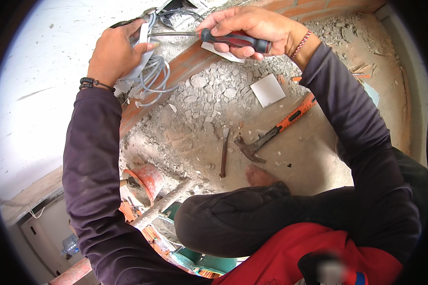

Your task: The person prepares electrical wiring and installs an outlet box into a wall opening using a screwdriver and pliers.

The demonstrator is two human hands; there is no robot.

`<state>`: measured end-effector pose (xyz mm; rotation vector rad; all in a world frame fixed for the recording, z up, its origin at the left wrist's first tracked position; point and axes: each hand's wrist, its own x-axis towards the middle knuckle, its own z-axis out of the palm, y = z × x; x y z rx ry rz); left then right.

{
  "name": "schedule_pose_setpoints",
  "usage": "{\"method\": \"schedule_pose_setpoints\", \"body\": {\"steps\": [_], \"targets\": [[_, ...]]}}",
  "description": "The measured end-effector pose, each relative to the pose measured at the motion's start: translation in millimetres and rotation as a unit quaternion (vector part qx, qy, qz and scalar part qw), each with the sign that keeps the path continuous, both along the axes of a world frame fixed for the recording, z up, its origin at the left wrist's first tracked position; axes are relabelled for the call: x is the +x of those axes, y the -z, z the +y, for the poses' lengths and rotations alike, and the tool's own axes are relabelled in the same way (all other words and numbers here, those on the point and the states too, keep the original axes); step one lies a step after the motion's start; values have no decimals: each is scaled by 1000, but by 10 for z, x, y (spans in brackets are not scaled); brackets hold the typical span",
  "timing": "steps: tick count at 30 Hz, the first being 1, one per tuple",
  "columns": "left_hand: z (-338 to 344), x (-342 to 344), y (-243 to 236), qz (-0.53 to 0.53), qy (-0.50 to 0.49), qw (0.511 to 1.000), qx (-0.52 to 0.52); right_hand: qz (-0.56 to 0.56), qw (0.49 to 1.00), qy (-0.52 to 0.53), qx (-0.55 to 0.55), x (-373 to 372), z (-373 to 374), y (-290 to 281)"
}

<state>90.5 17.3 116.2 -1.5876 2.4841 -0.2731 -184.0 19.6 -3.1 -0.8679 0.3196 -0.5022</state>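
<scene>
Dark screwdriver tight in right hand, white piece clamped in left hand.

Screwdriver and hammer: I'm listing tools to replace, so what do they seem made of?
Screwdriver: thin grey shaft, apparently smooth metal; moulded red-and-dark handle, probably plastic or rubber.
Hammer: dull grey clawed head, likely steel; matte orange grip with black inset, perhaps rubber.

This is looking like a building site: rubble is littering the floor beside exposed brickwork. Grey cables are hanging loose by the wall, and a hammer is lying nearby
</scene>
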Motion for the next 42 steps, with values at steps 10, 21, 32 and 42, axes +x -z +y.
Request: {"method": "schedule_pose_setpoints", "body": {"steps": [10, 21, 32, 42], "targets": [[-11, 89, 36, 3, 33, 999, -8, 125, 941, 15, -314, -36, -135, -142], [27, 121, 47, 42, 54, 997, -47, 214, 965, -43, -148, 133, -95, -702], [100, 11, 18, 69, -28, 997, -17, 293, 913, -49, -281, 181, 62, -866], [22, -238, -69, 41, -98, 992, 63, 110, 991, -21, -77, 155, 57, -489]]}}
